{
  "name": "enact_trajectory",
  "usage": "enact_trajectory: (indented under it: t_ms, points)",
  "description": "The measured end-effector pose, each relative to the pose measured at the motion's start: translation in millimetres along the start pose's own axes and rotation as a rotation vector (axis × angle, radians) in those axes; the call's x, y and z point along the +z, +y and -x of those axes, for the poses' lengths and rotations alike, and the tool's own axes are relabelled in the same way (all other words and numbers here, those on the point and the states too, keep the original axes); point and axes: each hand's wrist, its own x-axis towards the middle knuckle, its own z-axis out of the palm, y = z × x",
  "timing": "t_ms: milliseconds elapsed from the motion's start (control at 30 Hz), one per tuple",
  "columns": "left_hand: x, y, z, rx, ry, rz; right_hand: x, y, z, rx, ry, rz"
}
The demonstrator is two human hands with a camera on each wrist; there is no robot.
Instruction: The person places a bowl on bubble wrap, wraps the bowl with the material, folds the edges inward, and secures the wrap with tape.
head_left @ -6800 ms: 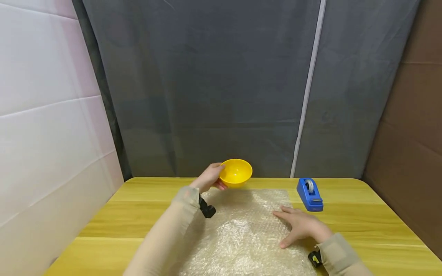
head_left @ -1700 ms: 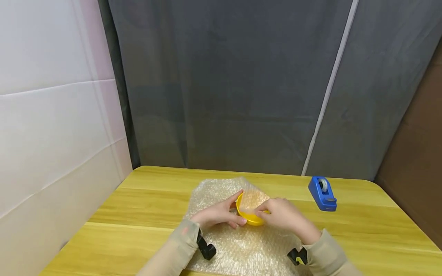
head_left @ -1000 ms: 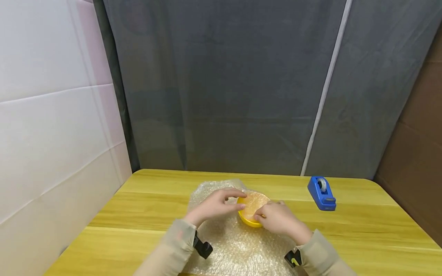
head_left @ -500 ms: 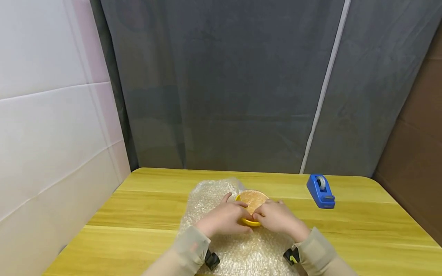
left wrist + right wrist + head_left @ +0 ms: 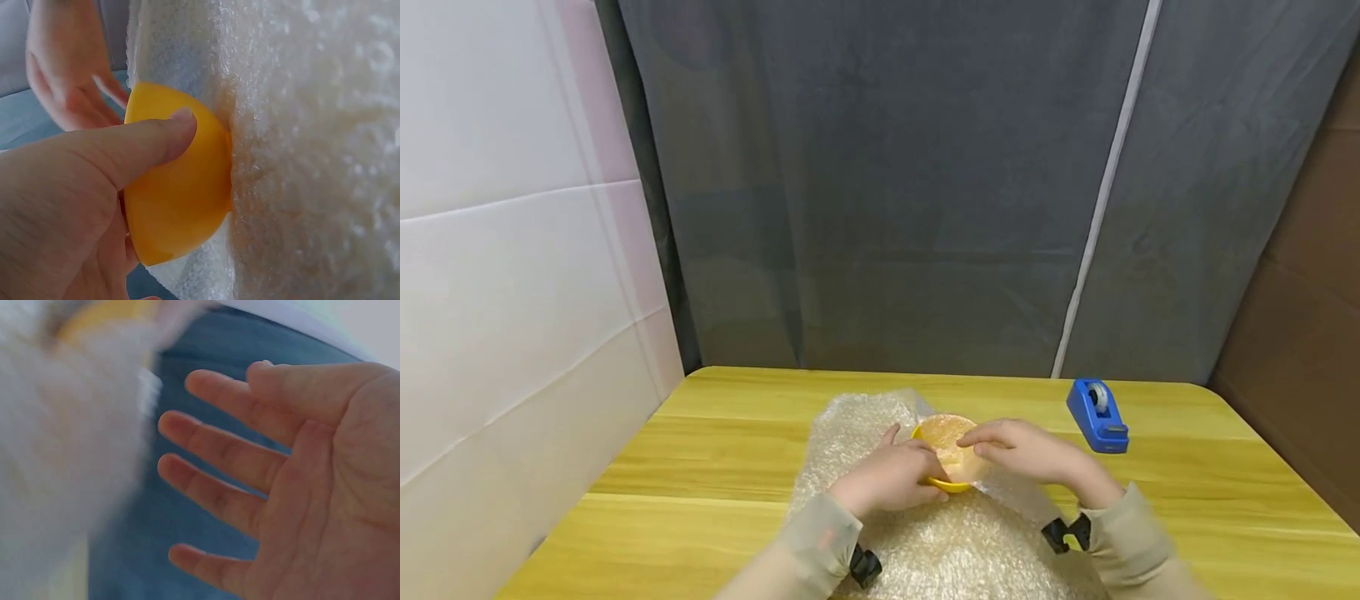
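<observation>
A yellow bowl (image 5: 952,486) stands upright on a sheet of bubble wrap (image 5: 940,550), and a folded-over part of the sheet lies across its mouth. My left hand (image 5: 891,479) grips the bowl's near rim. In the left wrist view the thumb presses the outside of the bowl (image 5: 181,200), while the fingers go over the rim and are partly hidden. Just right of the bowl is my right hand (image 5: 1037,454), above a loose flap of the wrap. In the right wrist view that hand (image 5: 281,475) has its fingers spread and holds nothing.
A blue tape dispenser (image 5: 1097,417) with a roll of clear tape stands at the back right of the wooden table (image 5: 715,467). A dark grey curtain (image 5: 880,208) hangs behind the table. A white panel is at the left, a brown one at the right.
The bowl, earlier held up in my left hand, now rests on the wrap with a flap folded over it. Lately my right hand released the flap and moved right; my left took the near rim.
</observation>
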Motion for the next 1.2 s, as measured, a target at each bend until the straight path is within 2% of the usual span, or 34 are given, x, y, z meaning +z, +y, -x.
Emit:
enact_trajectory:
  t_ms: [67, 133, 233, 367, 467, 600, 700, 800, 967, 1200]
  points:
    - [-0.5, -0.6, 0.3, -0.005, -0.005, 0.011, -13.9, 2, 11, 0.016, 0.043, -0.020]
    - [-1.4, -2.5, 1.2, -0.012, -0.003, 0.017, -23.3, 7, 21, 0.020, 0.089, 0.017]
    - [-3.5, -5.1, 2.9, -0.018, -0.002, 0.020, -27.6, 21, 30, 0.013, 0.149, 0.174]
    - [-4.8, -6.9, 5.2, -0.011, -0.005, 0.026, -20.8, 45, 40, -0.036, 0.190, 0.430]
    - [-4.0, -7.9, 6.6, -0.011, -0.007, 0.035, -12.6, 57, 44, -0.130, 0.188, 0.540]
    - [-2.8, -9.2, 7.5, -0.020, -0.003, 0.051, -2.5, 65, 42, -0.319, 0.202, 0.590]
    - [-2.2, -9.4, 7.1, -0.024, 0.003, 0.060, 2.4, 67, 39, -0.412, 0.213, 0.596]
    - [-1.3, -8.8, 6.0, -0.024, 0.005, 0.060, 5.2, 68, 37, -0.431, 0.211, 0.573]
    - [1.5, -6.1, 3.6, -0.015, 0.001, 0.059, 8.0, 69, 35, -0.373, 0.197, 0.448]
    - [4.2, -3.6, 0.4, -0.005, 0.003, 0.047, 10.7, 71, 28, -0.210, 0.209, 0.117]
